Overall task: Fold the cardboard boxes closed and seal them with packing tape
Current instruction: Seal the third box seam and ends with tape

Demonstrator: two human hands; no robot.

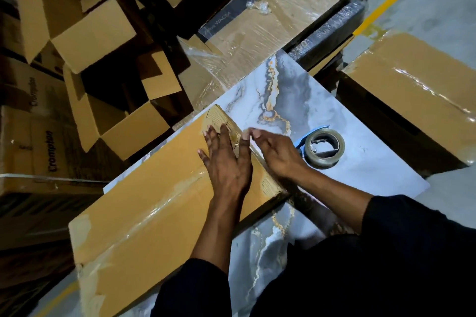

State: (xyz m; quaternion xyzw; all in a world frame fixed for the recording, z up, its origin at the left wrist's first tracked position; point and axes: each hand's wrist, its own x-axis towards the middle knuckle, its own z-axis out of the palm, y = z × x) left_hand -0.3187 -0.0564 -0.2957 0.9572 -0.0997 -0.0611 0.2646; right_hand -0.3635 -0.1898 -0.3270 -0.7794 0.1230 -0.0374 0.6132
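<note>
Scanning from your left, open cartons [103, 41] wait with flaps up, unfolded and untaped. The long box [144, 216] on the marble-patterned board [304, 100] already carries a tape seam; your left hand [226, 162] presses flat on it, fingers straight. Your right hand [273, 152] smooths tape over its end, fingers relaxed. The tape dispenser [323, 148] lies beside it. Box contents stay hidden.

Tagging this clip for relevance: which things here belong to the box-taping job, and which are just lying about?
In the job: closed box under the left hand; right hand; tape dispenser.

Lying about: open boxes; film-wrapped box; taped box; marbled tabletop.
</note>
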